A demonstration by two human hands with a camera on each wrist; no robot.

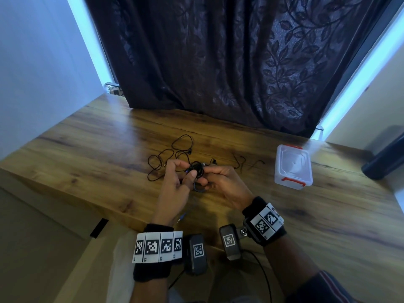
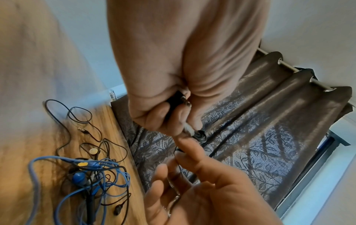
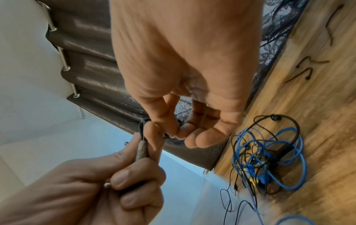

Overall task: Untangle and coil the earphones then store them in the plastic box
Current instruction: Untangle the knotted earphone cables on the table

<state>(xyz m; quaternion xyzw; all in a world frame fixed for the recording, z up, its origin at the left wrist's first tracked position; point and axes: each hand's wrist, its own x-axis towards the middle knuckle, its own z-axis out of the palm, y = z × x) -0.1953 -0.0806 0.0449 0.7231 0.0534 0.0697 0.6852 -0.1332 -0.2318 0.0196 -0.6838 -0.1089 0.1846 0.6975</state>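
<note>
A small black coiled earphone is held above the wooden table between both hands. My left hand grips the coil and pinches a silvery twist tie against it. My right hand pinches the other side of the coil with thumb and fingertips. In the left wrist view the tie runs up to the coil. A tangle of blue and black earphone cables lies on the table behind the hands. The clear plastic box with red clasps stands at the right, lid on.
Two loose dark twist ties lie between the hands and the box. A dark curtain hangs along the table's far edge. A dark cylindrical object stands at the far right.
</note>
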